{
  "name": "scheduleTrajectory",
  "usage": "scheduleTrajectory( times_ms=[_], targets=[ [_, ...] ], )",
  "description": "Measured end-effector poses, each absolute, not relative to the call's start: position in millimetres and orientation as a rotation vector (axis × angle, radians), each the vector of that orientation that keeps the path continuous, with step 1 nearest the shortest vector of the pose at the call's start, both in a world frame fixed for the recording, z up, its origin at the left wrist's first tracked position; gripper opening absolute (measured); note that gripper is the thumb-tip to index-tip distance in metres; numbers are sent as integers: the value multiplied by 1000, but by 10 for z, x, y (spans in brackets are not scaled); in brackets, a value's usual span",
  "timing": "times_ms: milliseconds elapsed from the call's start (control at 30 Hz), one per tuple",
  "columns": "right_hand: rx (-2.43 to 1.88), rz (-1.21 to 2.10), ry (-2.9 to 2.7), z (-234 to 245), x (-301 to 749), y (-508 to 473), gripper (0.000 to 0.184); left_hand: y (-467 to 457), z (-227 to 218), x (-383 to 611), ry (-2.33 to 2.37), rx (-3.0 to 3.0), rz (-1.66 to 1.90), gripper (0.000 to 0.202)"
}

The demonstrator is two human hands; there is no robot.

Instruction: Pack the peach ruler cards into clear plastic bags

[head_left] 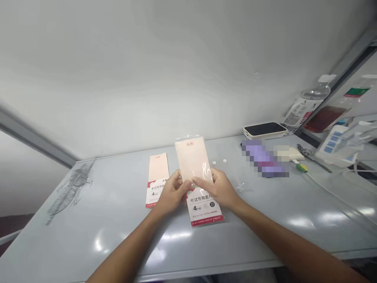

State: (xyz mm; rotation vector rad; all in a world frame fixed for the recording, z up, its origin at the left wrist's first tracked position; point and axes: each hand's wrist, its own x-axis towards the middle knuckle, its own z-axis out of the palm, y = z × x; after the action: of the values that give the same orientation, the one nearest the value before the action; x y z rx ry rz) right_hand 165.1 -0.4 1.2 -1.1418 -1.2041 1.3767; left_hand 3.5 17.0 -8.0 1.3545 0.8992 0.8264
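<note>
I hold a flat pink and white packet [194, 161] in a clear plastic sleeve, with red print at its lower end, just above the grey table [118, 212]. My left hand [171, 193] pinches its left edge and my right hand [219, 188] grips its right side, index finger laid across the front. A second packet of the same kind [157, 179] lies flat on the table just left of my left hand.
Two small white bits [219, 161] lie behind the packet. At the back right stand a phone-like slab [264, 129], a plastic bottle [306, 103], scissors [312, 156], a cable and clear packaging [344, 143]. A white wall rises behind.
</note>
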Motion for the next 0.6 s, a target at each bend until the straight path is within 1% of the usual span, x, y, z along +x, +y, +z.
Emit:
scheduleTrajectory(
  times_ms=[167, 367, 600],
  targets=[
    [-1080, 1388, -1246, -50, 1644, -8, 30, 186, -100, 16, 885, 1375, 786, 31],
    [-1014, 1468, -1259, -55, 1646, -17, 30, 226, -102, -42, 814, 1270, 718, 30],
    [-993, 1455, -1261, -55, 1644, -19, 30, 231, -69, -39, 764, 1225, 701, 32]
  ],
)
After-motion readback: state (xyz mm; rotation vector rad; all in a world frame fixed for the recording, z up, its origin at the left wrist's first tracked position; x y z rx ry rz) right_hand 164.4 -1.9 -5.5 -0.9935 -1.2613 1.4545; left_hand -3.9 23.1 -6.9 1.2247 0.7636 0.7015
